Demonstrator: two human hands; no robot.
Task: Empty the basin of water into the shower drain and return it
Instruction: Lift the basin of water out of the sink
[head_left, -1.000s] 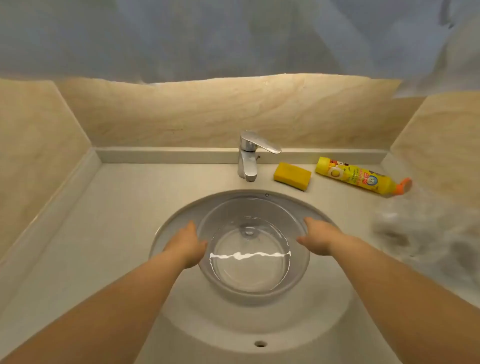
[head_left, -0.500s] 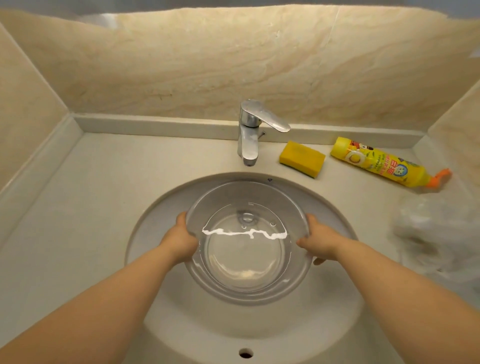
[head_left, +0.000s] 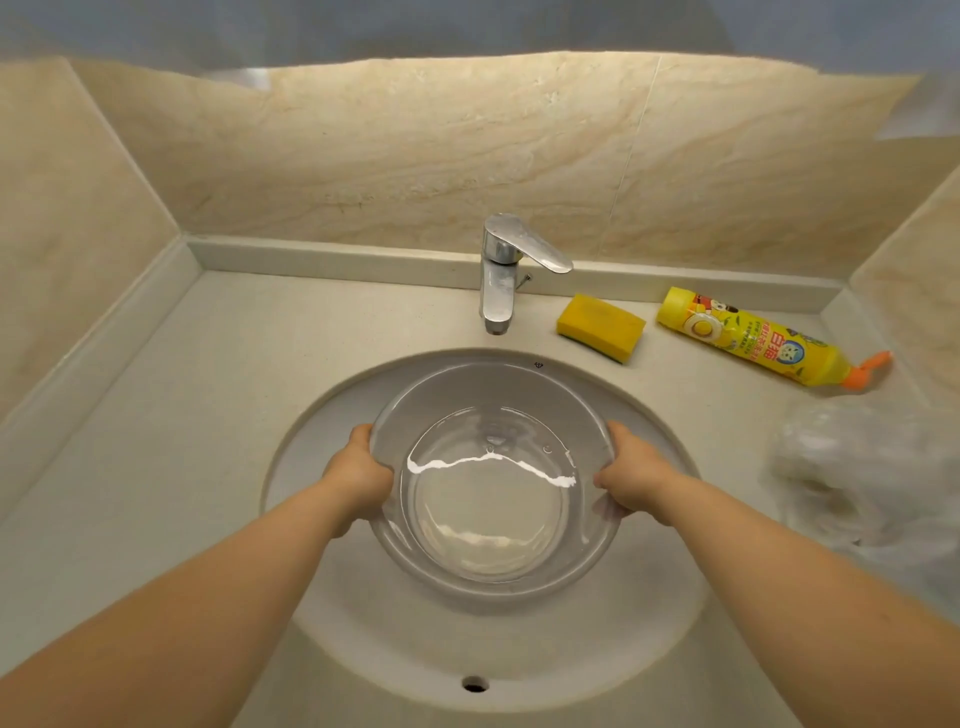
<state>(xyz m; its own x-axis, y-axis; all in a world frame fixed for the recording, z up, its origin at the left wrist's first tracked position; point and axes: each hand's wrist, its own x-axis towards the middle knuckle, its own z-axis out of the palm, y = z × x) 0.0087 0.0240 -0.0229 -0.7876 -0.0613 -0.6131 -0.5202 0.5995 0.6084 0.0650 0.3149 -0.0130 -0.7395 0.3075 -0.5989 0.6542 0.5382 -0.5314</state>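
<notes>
Since the earlier frame little has shifted — the grip on the rim has merely been settled. The sink (head_left: 322, 431) is set in the counter (head_left: 208, 374), and within it the clear basin (head_left: 493, 582), holding water, is clasped by the left hand (head_left: 358, 473) and right hand (head_left: 631, 475) — fingers closed on opposite sides. Behind are seen a tap (head_left: 498, 275), bottle (head_left: 753, 338) and sponge (head_left: 600, 326).

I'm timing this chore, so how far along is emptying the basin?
Done: both hands have taken hold, left hand and right hand on opposite sides of the clear basin. In hand: lifting it from the sink. Left: water is inside, so carrying, pouring and returning remain.
</notes>
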